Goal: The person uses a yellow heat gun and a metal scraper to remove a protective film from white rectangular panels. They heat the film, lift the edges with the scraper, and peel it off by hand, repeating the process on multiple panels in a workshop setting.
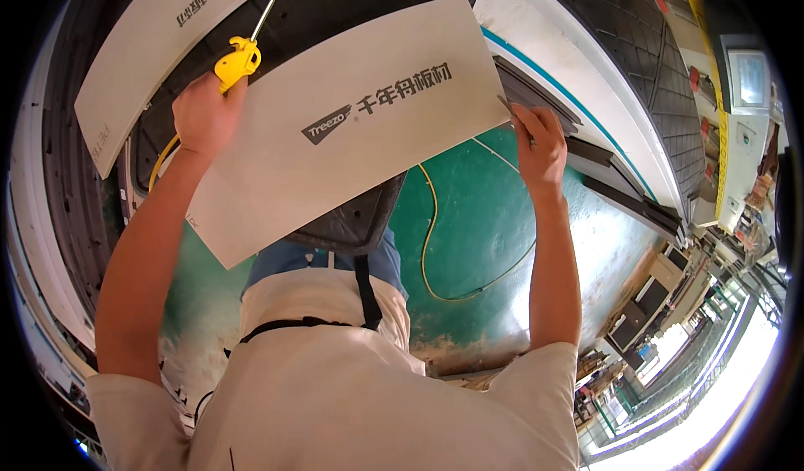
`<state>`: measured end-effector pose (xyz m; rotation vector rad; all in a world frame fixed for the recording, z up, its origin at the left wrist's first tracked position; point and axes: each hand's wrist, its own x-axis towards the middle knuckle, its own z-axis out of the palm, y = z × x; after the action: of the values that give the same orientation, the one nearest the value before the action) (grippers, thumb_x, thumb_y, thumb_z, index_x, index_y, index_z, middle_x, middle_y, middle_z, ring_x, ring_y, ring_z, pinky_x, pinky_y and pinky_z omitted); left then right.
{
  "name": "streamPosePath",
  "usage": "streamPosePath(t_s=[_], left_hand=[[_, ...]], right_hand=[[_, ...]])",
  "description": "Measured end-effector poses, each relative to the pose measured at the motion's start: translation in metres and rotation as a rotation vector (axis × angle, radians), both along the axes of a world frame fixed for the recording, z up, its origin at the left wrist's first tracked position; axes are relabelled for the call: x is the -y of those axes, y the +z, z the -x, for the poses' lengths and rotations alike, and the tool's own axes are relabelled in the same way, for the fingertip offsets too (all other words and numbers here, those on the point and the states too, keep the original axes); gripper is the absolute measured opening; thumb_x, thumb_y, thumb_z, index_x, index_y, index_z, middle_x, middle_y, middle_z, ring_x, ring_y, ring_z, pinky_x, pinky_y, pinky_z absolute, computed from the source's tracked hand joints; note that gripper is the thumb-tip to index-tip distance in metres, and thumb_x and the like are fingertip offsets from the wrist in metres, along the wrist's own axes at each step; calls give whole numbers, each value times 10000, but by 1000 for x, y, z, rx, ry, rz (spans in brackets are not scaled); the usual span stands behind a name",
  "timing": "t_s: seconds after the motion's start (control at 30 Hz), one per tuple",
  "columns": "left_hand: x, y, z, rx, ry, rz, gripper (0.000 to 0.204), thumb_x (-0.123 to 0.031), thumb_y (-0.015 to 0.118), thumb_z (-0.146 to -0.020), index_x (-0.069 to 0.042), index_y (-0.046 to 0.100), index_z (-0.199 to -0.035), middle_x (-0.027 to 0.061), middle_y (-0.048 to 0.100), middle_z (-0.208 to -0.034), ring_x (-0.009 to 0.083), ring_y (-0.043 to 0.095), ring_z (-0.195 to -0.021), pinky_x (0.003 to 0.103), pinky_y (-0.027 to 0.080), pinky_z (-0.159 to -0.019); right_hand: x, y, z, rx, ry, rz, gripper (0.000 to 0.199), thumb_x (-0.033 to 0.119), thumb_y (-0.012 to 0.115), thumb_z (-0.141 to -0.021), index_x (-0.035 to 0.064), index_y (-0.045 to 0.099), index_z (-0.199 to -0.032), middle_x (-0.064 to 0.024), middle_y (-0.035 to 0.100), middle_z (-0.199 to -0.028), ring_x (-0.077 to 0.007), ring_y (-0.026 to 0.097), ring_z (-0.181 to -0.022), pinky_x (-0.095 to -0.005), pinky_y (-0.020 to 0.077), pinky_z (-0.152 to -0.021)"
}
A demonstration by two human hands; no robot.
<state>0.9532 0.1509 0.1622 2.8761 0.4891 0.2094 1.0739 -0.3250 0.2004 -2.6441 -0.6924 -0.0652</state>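
Gripping the yellow air gun [238,62], my left hand [205,115] points its nozzle [268,6] away from me, likely for safety. The pale board [352,163] lies across a black support [360,220], seemingly for height, and my right hand [541,146] pinches what looks like a thin dark piece [504,102] at the board's right end.

head-worn fisheye here; it looks steeply down over the wearer's shirt [335,387] at the pale board [276,174]; pretty close in; straight edges bend near the rim
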Motion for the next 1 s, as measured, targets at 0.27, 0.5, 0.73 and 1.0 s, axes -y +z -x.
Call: streamPosePath(t_s=[0.27,0.5,0.73,1.0], left_hand=[[-5,-11,0,-57,39,-49,358,-391,702,-891,-40,689,-824,171,713,-779,395,700,-727,490,554,-644],[0,-7,-2,-89,82,-1,348,-401,686,-890,-56,704,-850,156,722,-790,386,707,-742,488,562,-660],[-4,-6,1,-123,84,18,340,-408,683,-899,-71,718,-881,130,728,-803,372,710,-754,475,565,-666],[-1,3,-1,-121,66,81,338,-409,671,-907,-76,728,-934,101,748,-887,358,718,-808,474,569,-709]], right_hand=[[3,-11,-3,82,69,-14,135,19,752,-874,72,756,-999,-65,626,-892,-268,626,-823,-391,531,-702],[-49,-26,66,-11,-51,-180,124,23,723,-890,60,760,-1002,-90,524,-756,-268,565,-695,-389,451,-585],[-64,-8,79,-109,-136,-87,152,11,738,-857,47,752,-1005,-110,648,-858,-317,634,-778,-418,536,-665],[-75,-21,85,60,-140,-171,107,44,744,-886,57,749,-992,-89,619,-846,-248,629,-747,-363,498,-652]])
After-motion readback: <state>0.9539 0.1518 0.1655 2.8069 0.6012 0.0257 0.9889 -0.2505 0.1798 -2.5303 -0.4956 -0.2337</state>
